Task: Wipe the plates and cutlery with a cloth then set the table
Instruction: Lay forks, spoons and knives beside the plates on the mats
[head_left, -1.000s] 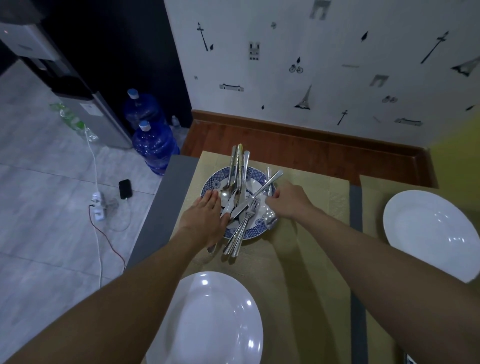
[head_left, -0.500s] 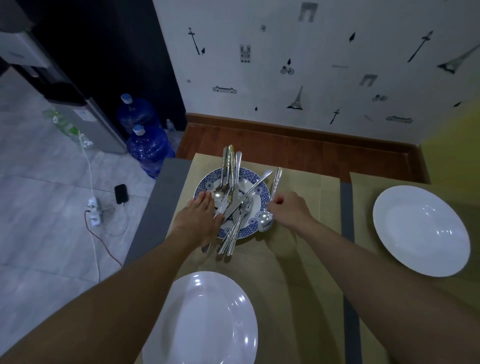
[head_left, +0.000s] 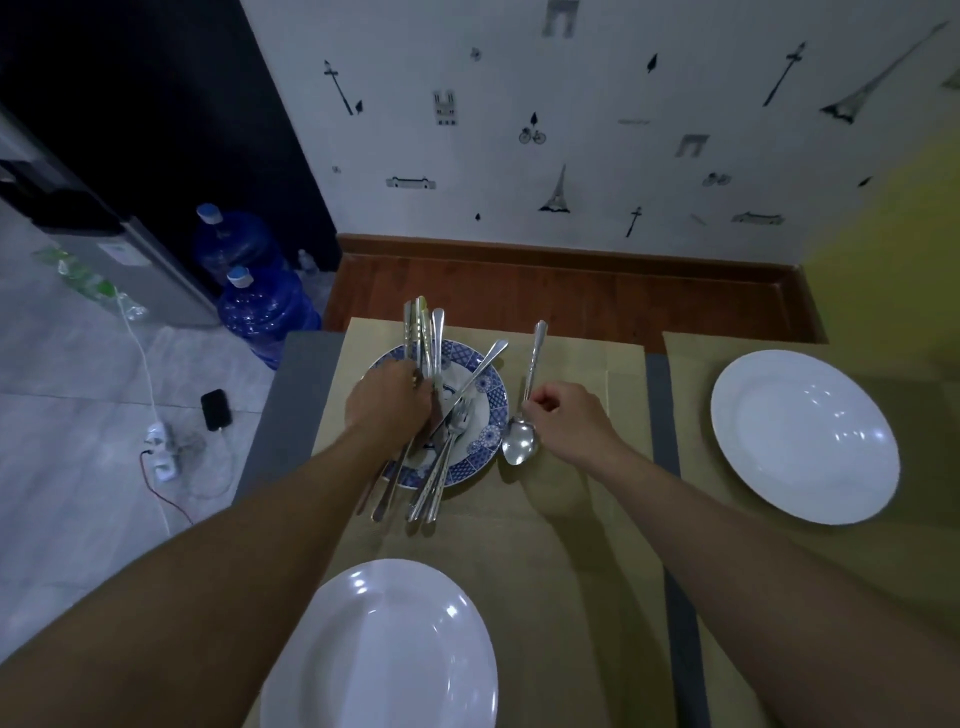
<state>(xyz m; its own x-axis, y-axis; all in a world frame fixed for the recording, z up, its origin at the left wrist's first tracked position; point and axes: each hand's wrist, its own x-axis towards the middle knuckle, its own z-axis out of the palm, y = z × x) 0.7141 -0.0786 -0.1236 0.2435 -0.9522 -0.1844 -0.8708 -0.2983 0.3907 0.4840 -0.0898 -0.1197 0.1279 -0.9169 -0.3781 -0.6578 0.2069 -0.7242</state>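
Note:
A blue-patterned plate (head_left: 485, 395) at the far side of the table carries a pile of silver cutlery (head_left: 439, 457). My left hand (head_left: 387, 402) lies over the pile with its fingers curled round several handles. Just right of that plate a single spoon (head_left: 524, 410) lies on the beige placemat (head_left: 571, 519), bowl toward me. My right hand (head_left: 563, 421) pinches the spoon's handle near the bowl. One white plate (head_left: 379, 654) sits near me, another white plate (head_left: 805, 436) at the right.
The table's left edge (head_left: 275, 415) drops to a tiled floor with two blue water jugs (head_left: 260, 306), a power strip (head_left: 161, 452) and a phone (head_left: 215, 410). A wooden ledge (head_left: 571, 291) and papered wall stand behind the table.
My right hand has drawn one spoon off the patterned plate and set it on the mat to the right. My left hand moved from the plate's rim onto the cutlery and curled round it.

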